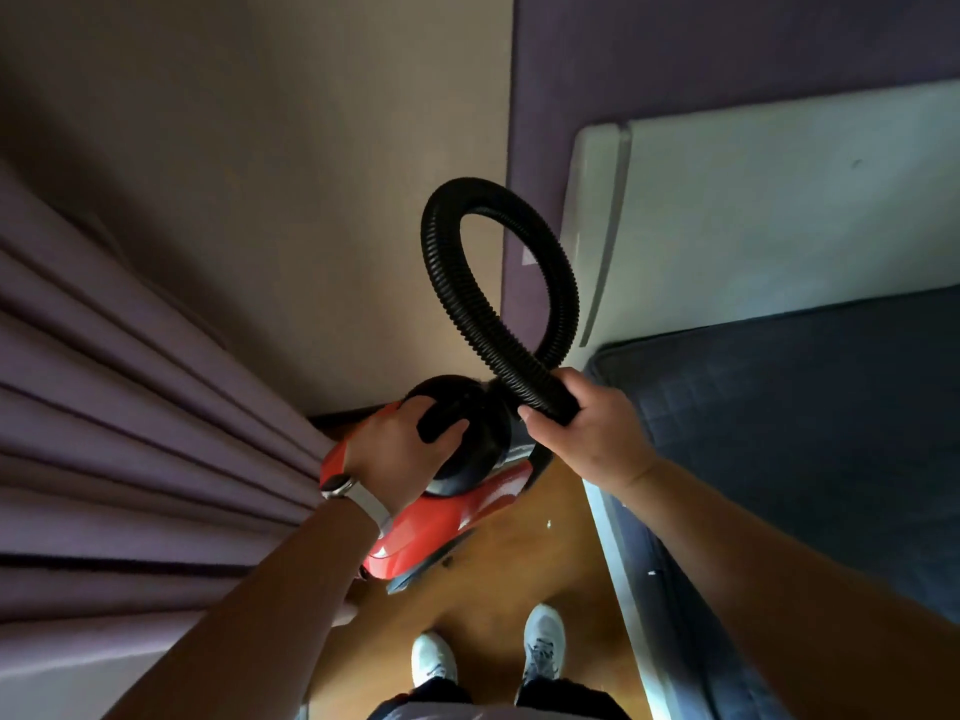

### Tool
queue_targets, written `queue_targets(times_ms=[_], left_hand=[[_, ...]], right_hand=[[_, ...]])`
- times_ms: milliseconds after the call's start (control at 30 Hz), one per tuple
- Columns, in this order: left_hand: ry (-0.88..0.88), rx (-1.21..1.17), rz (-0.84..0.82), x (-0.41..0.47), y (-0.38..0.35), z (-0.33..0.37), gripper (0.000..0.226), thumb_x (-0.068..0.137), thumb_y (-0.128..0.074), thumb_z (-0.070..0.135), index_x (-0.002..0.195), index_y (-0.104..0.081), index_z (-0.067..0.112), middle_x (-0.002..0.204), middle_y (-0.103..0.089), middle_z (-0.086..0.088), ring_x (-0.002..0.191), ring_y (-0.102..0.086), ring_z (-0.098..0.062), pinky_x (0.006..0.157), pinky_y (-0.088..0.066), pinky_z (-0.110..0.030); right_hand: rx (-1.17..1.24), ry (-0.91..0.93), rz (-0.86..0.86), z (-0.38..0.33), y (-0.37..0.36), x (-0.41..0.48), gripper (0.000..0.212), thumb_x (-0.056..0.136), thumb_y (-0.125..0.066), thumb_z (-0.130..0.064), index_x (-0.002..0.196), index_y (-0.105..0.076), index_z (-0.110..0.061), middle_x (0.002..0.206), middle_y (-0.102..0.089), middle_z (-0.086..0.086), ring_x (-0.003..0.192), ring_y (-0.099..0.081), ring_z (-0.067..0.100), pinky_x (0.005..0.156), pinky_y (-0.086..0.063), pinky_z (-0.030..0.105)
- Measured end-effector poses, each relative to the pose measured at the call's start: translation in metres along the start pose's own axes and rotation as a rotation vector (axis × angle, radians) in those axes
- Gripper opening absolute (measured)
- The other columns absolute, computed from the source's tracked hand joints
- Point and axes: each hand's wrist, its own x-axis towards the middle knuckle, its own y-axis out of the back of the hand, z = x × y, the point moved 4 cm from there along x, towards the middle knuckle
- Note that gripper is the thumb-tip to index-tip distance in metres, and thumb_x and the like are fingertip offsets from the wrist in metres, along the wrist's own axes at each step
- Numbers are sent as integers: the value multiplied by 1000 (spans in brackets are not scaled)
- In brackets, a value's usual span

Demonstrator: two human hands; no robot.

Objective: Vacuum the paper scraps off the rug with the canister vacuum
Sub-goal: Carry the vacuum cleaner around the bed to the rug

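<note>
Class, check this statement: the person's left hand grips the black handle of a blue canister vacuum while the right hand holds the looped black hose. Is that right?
Not quite. The canister vacuum is red, not blue. The head view shows the left hand gripping its black handle while the right hand holds the looped black hose.

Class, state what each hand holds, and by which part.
Left hand grips the vacuum by its top handle; right hand grips the hose near its end.
</note>
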Motion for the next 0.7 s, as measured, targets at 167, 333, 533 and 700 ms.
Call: queue_targets(times_ms=[167, 333, 533, 700], left_hand=[[-47, -59, 31, -3, 14, 41, 36, 85, -64, 55, 99, -69, 23, 80, -71, -1, 76, -66, -23, 66, -54, -37], [-168, -94, -34, -1, 12, 66, 35, 84, -63, 58, 99, -69, 28, 80, -72, 2, 78, -67, -21, 69, -54, -35], [-283, -159, -217, 1, 7, 80, 43, 82, -62, 62, 109, -66, 29, 91, -73, -3, 86, -67, -25, 71, -52, -32], [-451, -192, -343, -13, 11, 94, 35, 87, -63, 53, 111, -61, 27, 95, -70, -1, 82, -62, -19, 61, -36, -23]], right_hand=[[-7, -19, 43, -7, 39, -18, 24, 82, -74, -42, 97, -66, -25, 63, -64, -6, 59, -62, 9, 53, -51, 27], [-19, -146, 115, -11, 63, -42, 22, 82, -72, -46, 95, -64, -31, 64, -63, -10, 64, -63, 3, 57, -48, 21], [-42, -373, 238, -27, 72, -83, 19, 84, -72, -45, 93, -57, -39, 71, -66, -11, 67, -63, -2, 61, -48, 18], [-91, -477, 434, -40, 67, -132, 23, 82, -76, -41, 99, -64, -32, 69, -67, -8, 63, -66, 6, 62, -57, 32]])
